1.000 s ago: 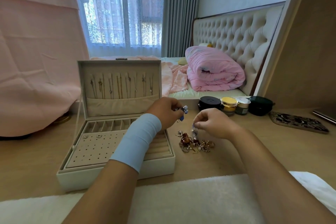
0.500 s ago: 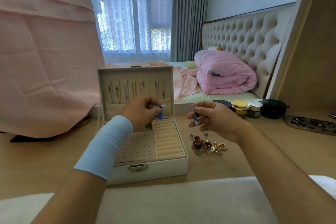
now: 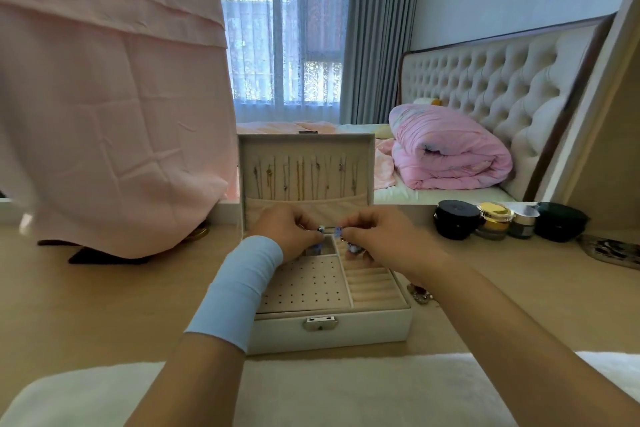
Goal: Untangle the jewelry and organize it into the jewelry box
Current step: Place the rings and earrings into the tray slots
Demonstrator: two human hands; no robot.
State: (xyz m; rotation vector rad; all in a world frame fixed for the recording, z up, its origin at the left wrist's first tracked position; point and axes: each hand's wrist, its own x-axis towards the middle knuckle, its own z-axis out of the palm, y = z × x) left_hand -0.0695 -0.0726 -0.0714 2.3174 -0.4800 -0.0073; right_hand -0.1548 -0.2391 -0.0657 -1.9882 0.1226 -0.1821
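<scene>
The jewelry box [image 3: 329, 326] sits open on the wooden table [image 3: 104, 305], its long axis running from 9 to 3 o'clock. Its clasp [image 3: 320, 322] faces 6 o'clock, toward the person. The lid [image 3: 304, 146] stands upright along the 12 o'clock edge, with thin necklaces [image 3: 301, 177] hanging straight down inside it.

Both hands meet above the far part of the tray. The left hand [image 3: 287, 230], with a light blue wristband [image 3: 242, 288] behind it, comes in from 7 o'clock. The right hand [image 3: 377, 236] comes in from 4 o'clock. Their fingertips pinch narrowly on the blue-beaded jewelry [image 3: 337, 229]. A short silvery stretch of it lies level between the two hands, pointing 9 to 3 o'clock. Small blue beads hang below each hand; finer detail is too small to tell.

Under the hands, the dotted earring panel [image 3: 304, 288] lies at 8 o'clock in the tray and the ring rolls [image 3: 374, 288] at 4 o'clock.

At 3 o'clock, just beside the box, a bit of the tangled pile [image 3: 420, 295] shows on the table, mostly hidden by the right forearm.

Round jars [image 3: 457, 224] stand in a row at 2 o'clock. A pink cloth [image 3: 104, 114] hangs at 10 o'clock, and a white towel [image 3: 311, 388] lies along the 6 o'clock edge.
</scene>
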